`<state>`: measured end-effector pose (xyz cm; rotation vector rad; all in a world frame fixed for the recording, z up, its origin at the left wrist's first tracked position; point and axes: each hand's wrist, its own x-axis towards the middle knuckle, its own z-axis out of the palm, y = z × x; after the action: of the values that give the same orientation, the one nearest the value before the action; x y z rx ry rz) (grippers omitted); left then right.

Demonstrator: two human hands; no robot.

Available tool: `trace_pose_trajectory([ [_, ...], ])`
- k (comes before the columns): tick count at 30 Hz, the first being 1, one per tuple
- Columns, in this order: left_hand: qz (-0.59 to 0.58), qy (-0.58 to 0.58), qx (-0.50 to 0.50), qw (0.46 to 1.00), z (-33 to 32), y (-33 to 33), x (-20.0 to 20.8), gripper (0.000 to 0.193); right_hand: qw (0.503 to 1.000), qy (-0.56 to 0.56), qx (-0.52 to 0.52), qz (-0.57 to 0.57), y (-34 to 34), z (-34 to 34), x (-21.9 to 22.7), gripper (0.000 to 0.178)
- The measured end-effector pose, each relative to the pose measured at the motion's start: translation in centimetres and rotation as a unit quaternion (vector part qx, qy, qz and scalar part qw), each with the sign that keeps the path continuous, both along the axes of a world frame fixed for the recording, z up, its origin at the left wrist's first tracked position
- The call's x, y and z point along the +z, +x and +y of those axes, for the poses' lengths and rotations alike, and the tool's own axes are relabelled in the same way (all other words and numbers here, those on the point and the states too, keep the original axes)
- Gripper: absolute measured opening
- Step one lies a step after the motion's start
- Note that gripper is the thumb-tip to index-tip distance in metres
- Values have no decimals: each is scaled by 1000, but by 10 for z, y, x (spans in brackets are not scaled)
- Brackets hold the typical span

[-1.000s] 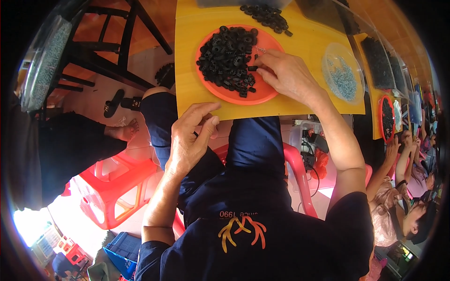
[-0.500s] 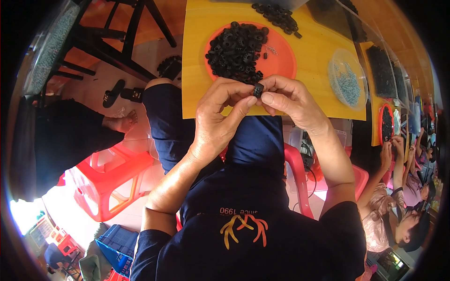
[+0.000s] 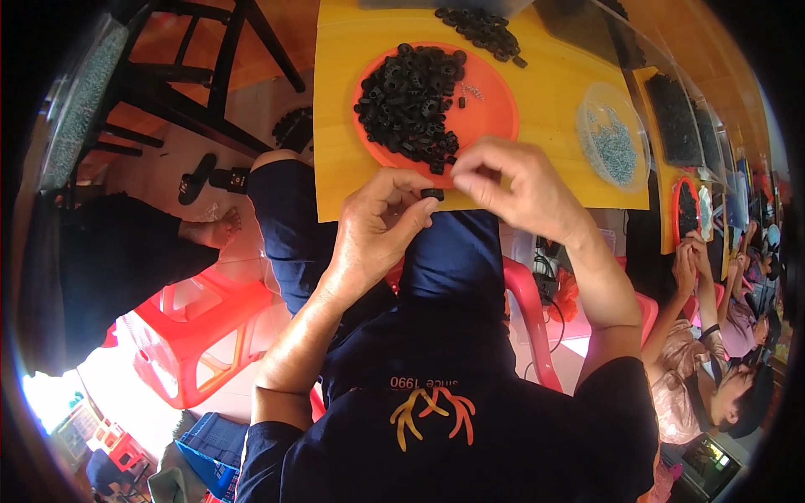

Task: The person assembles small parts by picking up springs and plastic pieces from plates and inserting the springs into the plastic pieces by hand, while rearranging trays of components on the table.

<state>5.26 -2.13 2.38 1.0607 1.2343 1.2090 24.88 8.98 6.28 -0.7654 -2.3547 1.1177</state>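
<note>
My left hand pinches a small black plastic part between thumb and fingertips, just off the near edge of the yellow tabletop. To its right, my right hand is apart from that part, its fingers curled in toward the thumb. Whatever those fingertips hold, if anything, is too small to make out. Beyond both hands lies a round orange-red tray. A heap of similar black parts covers its left side, with a few tiny silvery pieces on the right.
A clear round tub of small grey-green pieces stands at the right. More black parts lie at the table's far side. A red stool and a blue crate are at left. Co-workers' hands show at far right.
My hands have come apart: the left has drawn slightly nearer with the black part, and the right has let go of it and moved to the right. The view has shifted slightly.
</note>
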Motion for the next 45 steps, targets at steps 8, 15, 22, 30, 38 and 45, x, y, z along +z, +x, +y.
trace_pose_trajectory([
  [8, -73, -1, 55, 996, -2, -4, -7, 22, 916, 349, -138, -143, 4, 76, -25, 17],
  [15, -44, 3, 41, 998, -5, -10, -10, 24, 897, 406, -50, -165, -2, 80, -23, 15],
  [22, -46, 6, 38, 998, -5, -11, -13, 24, 919, 357, -39, -162, 10, 65, -19, 12],
  [30, -53, 4, 37, 998, -4, -7, -12, 24, 912, 338, -95, -212, -2, 58, -23, 19],
  [38, -145, -31, 35, 988, -4, -8, -8, 21, 942, 245, -98, -207, -2, 52, -10, 13],
  [45, -206, -16, 16, 978, 1, -6, 1, 21, 980, -200, -21, -8, -3, 12, 28, 9],
])
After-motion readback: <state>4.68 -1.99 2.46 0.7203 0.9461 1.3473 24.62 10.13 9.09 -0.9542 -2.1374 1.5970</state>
